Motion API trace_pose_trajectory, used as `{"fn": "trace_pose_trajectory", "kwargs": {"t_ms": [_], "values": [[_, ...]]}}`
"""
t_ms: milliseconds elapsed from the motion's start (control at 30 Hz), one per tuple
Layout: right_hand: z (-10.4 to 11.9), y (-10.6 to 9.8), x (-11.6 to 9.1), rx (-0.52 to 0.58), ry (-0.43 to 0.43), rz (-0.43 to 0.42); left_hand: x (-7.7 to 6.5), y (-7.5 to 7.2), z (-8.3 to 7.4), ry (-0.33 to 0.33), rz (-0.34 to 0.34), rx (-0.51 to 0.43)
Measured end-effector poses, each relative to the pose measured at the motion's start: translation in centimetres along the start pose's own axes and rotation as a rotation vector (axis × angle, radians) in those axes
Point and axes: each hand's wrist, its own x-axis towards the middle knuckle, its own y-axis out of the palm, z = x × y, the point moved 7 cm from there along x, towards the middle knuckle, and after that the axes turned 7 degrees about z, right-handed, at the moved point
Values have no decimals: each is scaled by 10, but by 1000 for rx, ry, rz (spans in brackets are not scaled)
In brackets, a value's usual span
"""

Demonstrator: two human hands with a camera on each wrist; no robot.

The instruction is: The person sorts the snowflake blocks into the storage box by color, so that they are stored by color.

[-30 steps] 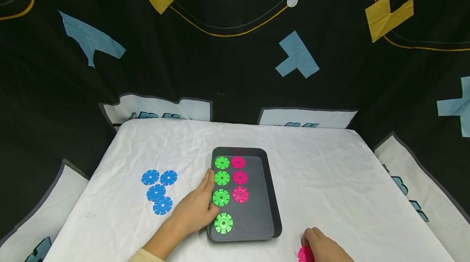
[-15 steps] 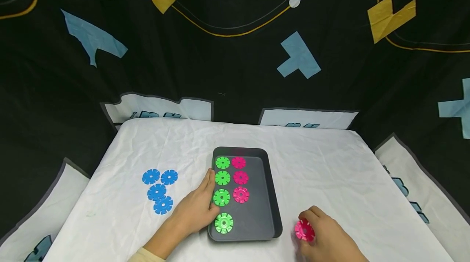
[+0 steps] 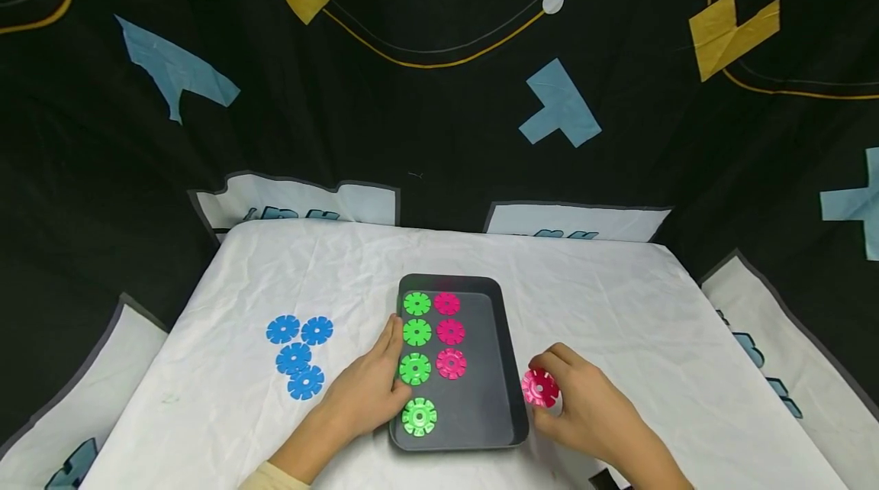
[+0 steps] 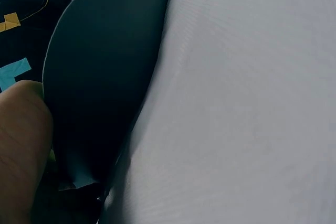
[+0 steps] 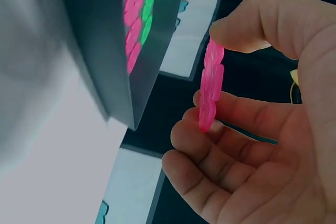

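My left hand [image 3: 367, 387] grips the left side of a dark grey rectangular tray [image 3: 481, 425], fingers along the outside and thumb over the rim. In the left wrist view, the thumb [image 4: 23, 145] lies against the tray wall [image 4: 105, 66]. Between the thumb and fingertips of my right hand [image 3: 587, 402] is a pink notched plastic disc [image 3: 540, 388], tilted up beside the tray's right rim. The right wrist view shows this disc [image 5: 211, 85] edge-on. Inside the tray lie a column of several green discs [image 3: 415, 369] and a column of three pink discs [image 3: 450, 332].
Several blue notched discs [image 3: 294, 359] lie grouped on the white cloth [image 3: 618, 299], left of the tray. A black curtain [image 3: 426, 131] with coloured patches hangs behind the table. A small black item [image 3: 604, 479] shows below the right wrist.
My right hand has moved up and left from the front edge with the pink disc, reaching the tray's right side. The left hand has stayed on the tray.
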Motion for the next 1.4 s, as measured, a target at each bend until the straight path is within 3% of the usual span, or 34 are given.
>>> {"fn": "trace_pose_trajectory", "kwargs": {"t_ms": [300, 700, 1000, 1400], "values": [[11, 7, 20, 33, -52, 24, 0, 1, 0, 8, -2, 0], [28, 19, 41, -27, -130, 66, -1, 1, 0, 10, -4, -4], [46, 38, 53, -66, -217, 189, 0, 1, 1, 13, -3, -4], [65, 60, 68, -109, -321, 423, 1, 1, 1, 6, 4, -9]]}}
